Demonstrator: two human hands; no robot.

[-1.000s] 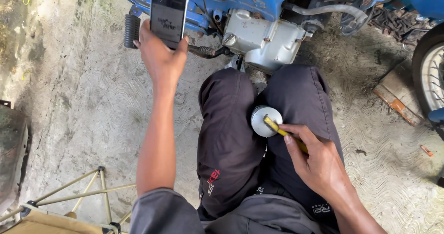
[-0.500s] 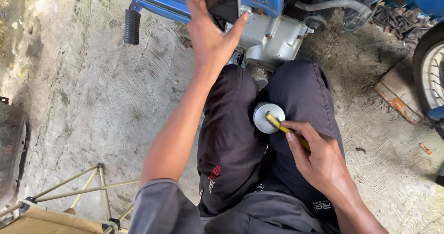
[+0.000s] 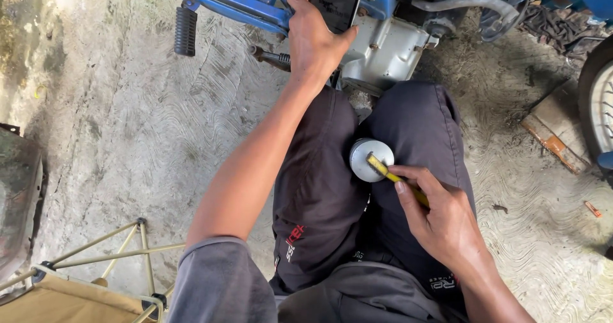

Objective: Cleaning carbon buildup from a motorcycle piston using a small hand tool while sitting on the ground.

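My left hand (image 3: 314,42) is raised near the top of the view and grips a dark phone (image 3: 337,2) in front of a blue motorbike (image 3: 249,3). My right hand (image 3: 440,217) rests on my right thigh and holds a small yellow-handled brush (image 3: 391,176). Its head lies on a round grey metal part (image 3: 371,159) wedged between my knees. I sit with dark trousers (image 3: 319,189), knees pointing at the bike's grey engine case (image 3: 389,54).
A black footpeg (image 3: 186,31) sticks out at the bike's left. A wheel (image 3: 597,106) and a wooden block (image 3: 557,134) lie at the right. A folding stool frame with tan cloth (image 3: 83,278) stands at bottom left on the rough concrete floor (image 3: 128,144).
My left hand has carried the phone rightward and closer to the engine. My right hand and the brush have stayed on the round part.
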